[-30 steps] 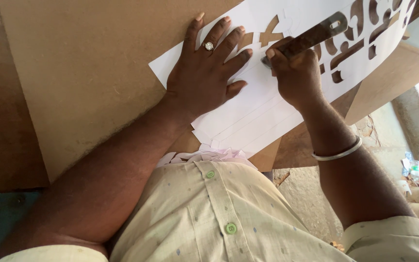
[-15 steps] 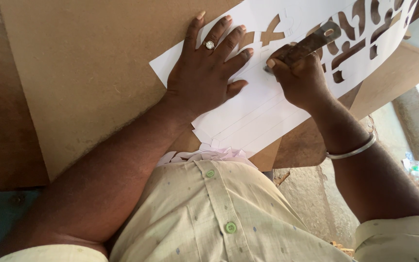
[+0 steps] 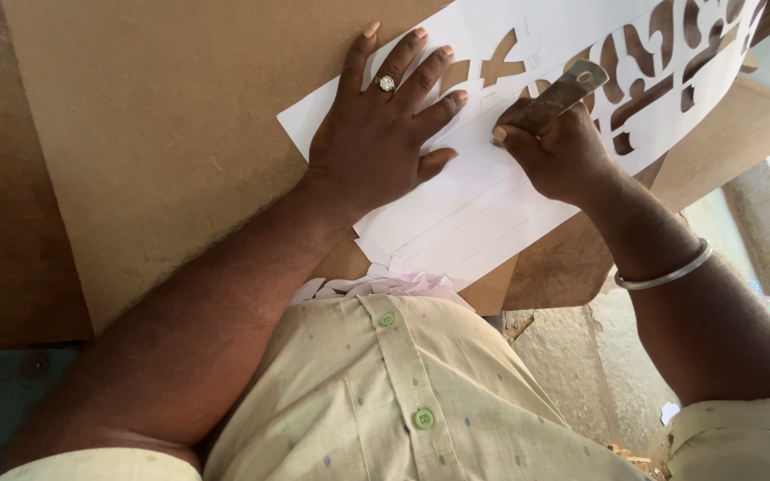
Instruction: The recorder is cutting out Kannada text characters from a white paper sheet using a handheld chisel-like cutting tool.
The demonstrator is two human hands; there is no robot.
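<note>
Paper stencil (image 3: 510,205), white and full of cut-out shapes, lies flat on the brown board (image 3: 180,160) that covers the desk, running from the middle of the view up toward two o'clock. Left hand (image 3: 380,147) sits flat on its near edge, fingers (image 3: 403,67) spread wide and pointing to twelve o'clock, a ring on one of them, palm pressing the sheet down. Right hand (image 3: 554,151) is just beside it at three o'clock, fingers curled tight around a dark metal blade (image 3: 568,89), which slants up toward one o'clock. The blade's lower end meets the paper right at the thumb tip, between the two hands. Cut-outs sit beyond both sets of fingers, at twelve to two o'clock; plain uncut strips lie under and below the hands. A metal bangle (image 3: 666,274) rings the right wrist. White paper scraps (image 3: 385,285) gather at six o'clock, against the pale buttoned shirt (image 3: 403,392).
</note>
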